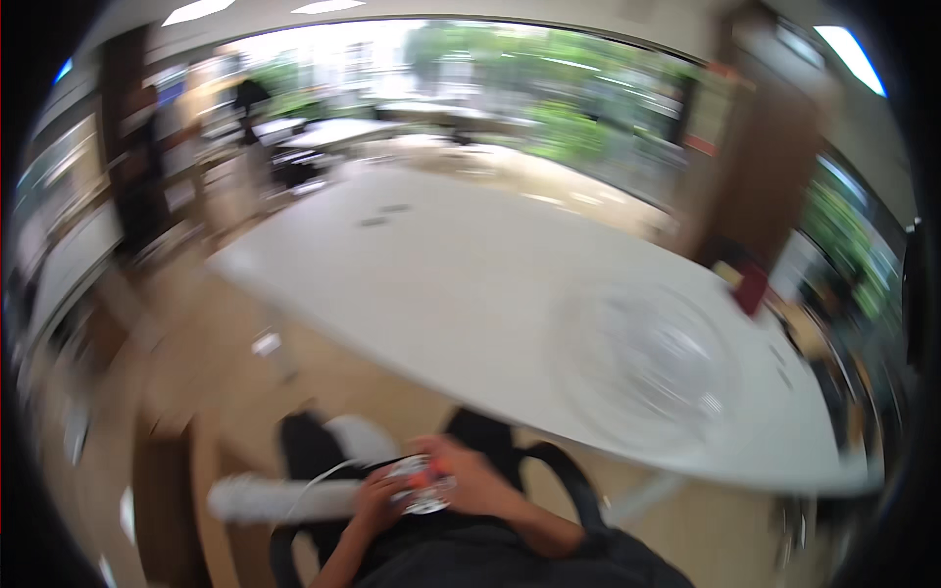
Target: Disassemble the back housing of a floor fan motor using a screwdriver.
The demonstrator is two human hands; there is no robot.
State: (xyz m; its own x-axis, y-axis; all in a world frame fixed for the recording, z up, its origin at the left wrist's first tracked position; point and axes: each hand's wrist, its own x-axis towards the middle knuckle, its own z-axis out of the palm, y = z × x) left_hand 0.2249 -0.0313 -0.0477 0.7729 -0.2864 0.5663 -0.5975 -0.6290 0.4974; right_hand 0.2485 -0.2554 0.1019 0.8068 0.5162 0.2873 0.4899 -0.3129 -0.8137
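Both hands are together low in the view, over my lap. My left hand (376, 502) curls its fingers against the near left side of a small shiny silver-white thing with orange-red parts (425, 498). From the other side, my right hand (469, 474) closes over it. Motion blur and my fingers hide what kind of thing it is. Left of my left hand lies a long whitish roll-like thing (279, 499). A thin white cord (328, 472) loops from near it toward my hands.
A big white table (421, 265) spreads in front of me. On its right part is a blurred, clear, round see-through thing (657, 353). Black chair armrests (569, 477) flank me. A brown box-like piece (172, 500) stands at left. Blurred people (250, 118) are far left.
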